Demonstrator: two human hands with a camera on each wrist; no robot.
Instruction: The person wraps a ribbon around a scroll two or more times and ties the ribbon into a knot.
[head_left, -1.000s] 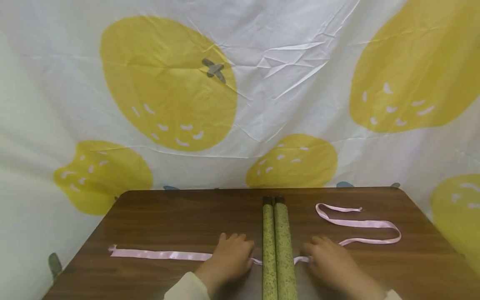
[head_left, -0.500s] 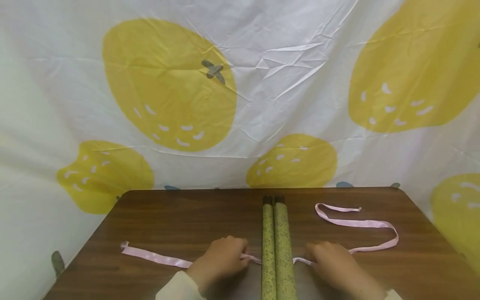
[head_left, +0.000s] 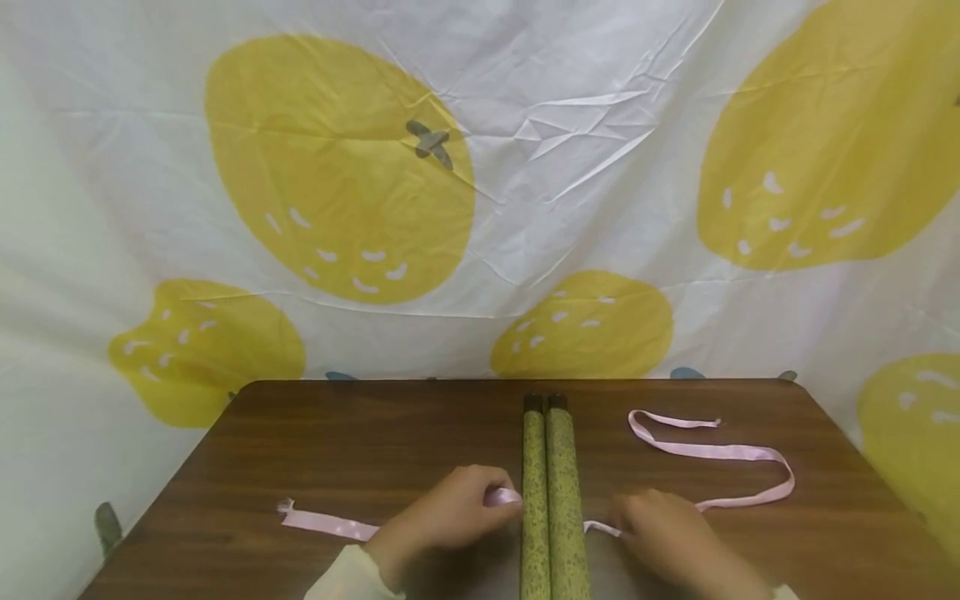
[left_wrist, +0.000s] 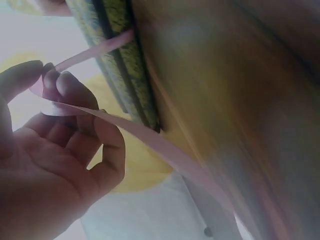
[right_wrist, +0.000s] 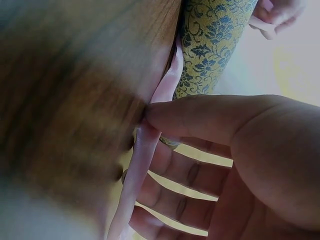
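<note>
Two rolls [head_left: 564, 500] wrapped in yellow-green fabric with a dark floral pattern lie side by side, black caps at their far ends. A pink satin ribbon [head_left: 723, 452] passes beneath them and comes out on both sides. Left of the rolls, my left hand [head_left: 461, 508] pinches the ribbon [left_wrist: 145, 132] between thumb and fingertips, raised off the table; its frayed end trails leftward. On the other side my right hand [head_left: 660, 529] holds the ribbon [right_wrist: 142, 150] low at the tabletop, thumb on top of it. The rolls' near ends lie outside the head view.
The brown wooden table [head_left: 360, 442] has rounded far corners. Behind it hangs a white cloth [head_left: 360, 333] printed with yellow fruit. The ribbon's right part lies in a loose S-curve on the table.
My left hand has picked up the ribbon and lifted it close to the rolls; the ribbon's left end has slid rightward. My right hand has shifted slightly nearer, still at the ribbon.
</note>
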